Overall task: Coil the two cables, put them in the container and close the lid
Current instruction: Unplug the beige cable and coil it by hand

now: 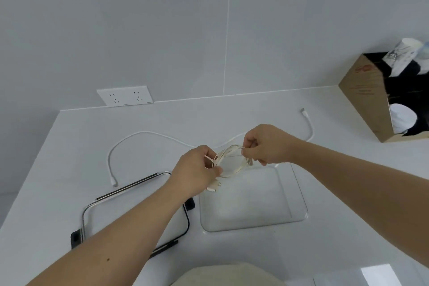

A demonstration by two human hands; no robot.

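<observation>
A thin cream cable (228, 165) hangs in loose loops between my two hands, above the far edge of the clear container (299, 197). My left hand (197, 169) pinches the left side of the coil, with two plugs dangling below it. My right hand (267, 144) grips the right side of the loops. A second, white cable (144, 133) lies uncoiled across the countertop behind my hands, one plug near the front left, the other at the far right. The clear lid (102, 211) with black clasps lies to the left of the container, partly under my left forearm.
A white double socket (125, 99) sits on the wall at the back left. A brown cardboard box (369, 100) with cups and dark dividers stands at the far right of the white countertop (69, 158). Something beige (229, 274) is at the bottom centre.
</observation>
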